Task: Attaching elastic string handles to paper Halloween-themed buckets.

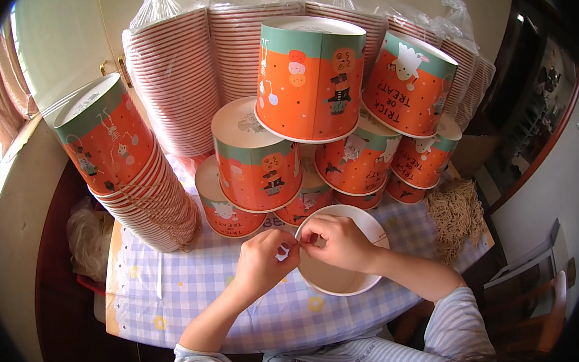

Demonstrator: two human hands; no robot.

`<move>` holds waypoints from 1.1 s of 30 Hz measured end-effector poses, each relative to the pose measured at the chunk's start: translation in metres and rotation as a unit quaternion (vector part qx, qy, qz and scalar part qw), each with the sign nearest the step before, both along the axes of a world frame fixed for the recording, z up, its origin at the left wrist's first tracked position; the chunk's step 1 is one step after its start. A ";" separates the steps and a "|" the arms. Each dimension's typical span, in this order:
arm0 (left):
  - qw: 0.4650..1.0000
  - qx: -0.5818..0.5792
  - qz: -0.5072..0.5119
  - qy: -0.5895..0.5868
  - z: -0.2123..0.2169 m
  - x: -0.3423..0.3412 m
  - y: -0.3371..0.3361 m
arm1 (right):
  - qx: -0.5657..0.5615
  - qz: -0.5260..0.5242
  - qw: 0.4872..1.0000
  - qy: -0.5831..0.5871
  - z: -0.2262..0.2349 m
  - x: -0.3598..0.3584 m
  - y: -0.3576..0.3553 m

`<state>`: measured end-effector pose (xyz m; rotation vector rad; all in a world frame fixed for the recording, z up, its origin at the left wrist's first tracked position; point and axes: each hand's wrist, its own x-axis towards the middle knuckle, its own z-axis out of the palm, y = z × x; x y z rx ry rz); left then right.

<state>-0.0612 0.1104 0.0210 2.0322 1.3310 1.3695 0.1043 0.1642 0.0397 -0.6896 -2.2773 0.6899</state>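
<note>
We observe the left hand (263, 259) and right hand (338, 242) meeting at the far-left rim of the open paper bucket (341, 279) lying near us on the checked surface (176, 292), fingers pinched closed on a small item we cannot identify, with orange buckets (308, 77) stacked beyond.

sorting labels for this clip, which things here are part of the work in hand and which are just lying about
In the work:
- left hand and right hand, fingertips pinched together at the rim of the open paper bucket
- pile of string handles
- upturned orange buckets
- nested stack

Lying about:
- plastic bag left of the checked tablecloth
- bagged sleeves of buckets behind
</note>
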 end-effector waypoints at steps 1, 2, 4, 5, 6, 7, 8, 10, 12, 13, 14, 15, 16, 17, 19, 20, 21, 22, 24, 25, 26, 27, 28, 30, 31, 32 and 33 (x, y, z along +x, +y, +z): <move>1.000 0.017 0.004 0.006 -0.001 0.000 0.000 | 0.012 -0.003 1.000 -0.003 0.000 0.000 -0.001; 1.000 0.017 0.004 0.006 -0.003 0.000 0.001 | 0.012 -0.003 1.000 -0.003 0.000 0.000 -0.002; 0.990 0.106 0.006 0.095 -0.007 -0.002 0.003 | 0.014 0.001 1.000 0.007 0.001 0.001 -0.003; 0.990 0.106 0.007 0.095 -0.006 -0.002 0.004 | 0.014 0.001 1.000 0.007 0.002 0.001 -0.004; 0.982 0.148 0.010 0.116 -0.005 -0.001 0.005 | 0.006 0.003 1.000 0.014 0.002 0.001 -0.005; 0.972 0.189 0.014 0.136 -0.005 -0.001 0.006 | -0.002 0.004 1.000 0.021 0.002 0.001 -0.005; 0.972 0.189 0.015 0.136 -0.005 -0.001 0.007 | -0.002 0.005 1.000 0.021 0.002 0.002 -0.005; 0.963 0.230 0.026 0.141 -0.006 -0.001 0.008 | -0.077 0.033 0.996 0.031 0.003 0.004 -0.004; 0.960 0.242 0.031 0.137 -0.008 -0.002 0.009 | -0.151 0.032 0.987 0.046 0.006 0.005 -0.003; 0.957 0.254 0.036 0.134 -0.008 -0.002 0.010 | -0.224 0.031 0.972 0.060 0.007 0.005 -0.003; 0.957 0.255 0.035 0.134 -0.008 -0.002 0.010 | -0.224 0.030 0.972 0.060 0.006 0.005 -0.001; 0.955 0.262 0.033 0.134 -0.009 -0.002 0.010 | -0.253 0.042 0.964 0.077 0.003 0.006 0.001; 0.953 0.270 0.030 0.133 -0.009 -0.002 0.010 | -0.281 0.053 0.954 0.093 0.001 0.006 0.003; 0.953 0.271 0.030 0.133 -0.009 -0.002 0.010 | -0.281 0.052 0.954 0.094 0.001 0.006 0.005; 0.949 0.282 0.027 0.135 -0.010 -0.002 0.011 | -0.316 0.091 0.940 0.088 0.000 0.005 0.007; 0.949 0.282 0.027 0.135 -0.011 -0.003 0.011 | -0.316 0.091 0.940 0.089 0.000 0.005 0.008; 0.948 0.286 0.031 0.138 -0.011 -0.003 0.011 | -0.310 0.083 0.944 0.077 0.000 0.006 0.008; 0.946 0.290 0.035 0.141 -0.011 -0.003 0.011 | -0.305 0.076 0.947 0.066 0.000 0.006 0.008; 0.946 0.292 0.034 0.138 -0.011 -0.003 0.012 | -0.292 0.072 0.951 0.065 0.000 0.005 0.007; 0.945 0.295 0.033 0.135 -0.011 -0.003 0.013 | -0.279 0.068 0.956 0.063 0.000 0.004 0.007; 0.945 0.295 0.032 0.135 -0.011 -0.003 0.013 | -0.279 0.068 0.956 0.063 0.000 0.005 0.007; 0.946 0.293 0.028 0.135 -0.010 -0.004 0.013 | -0.274 0.065 0.957 0.065 0.000 0.005 0.007; 0.947 0.291 0.024 0.135 -0.010 -0.004 0.013 | -0.269 0.062 0.959 0.067 0.000 0.005 0.008; 0.950 0.283 0.012 0.132 -0.008 -0.005 0.014 | -0.263 0.062 0.961 0.062 0.004 0.005 0.008; 0.953 0.275 0.000 0.128 -0.008 -0.005 0.014 | -0.257 0.062 0.963 0.056 0.005 0.005 0.008; 0.953 0.274 0.000 0.128 -0.008 -0.006 0.014 | -0.257 0.062 0.963 0.056 0.004 0.006 0.009; 0.955 0.268 -0.006 0.124 -0.008 -0.006 0.014 | -0.251 0.070 0.963 0.062 0.002 0.006 0.010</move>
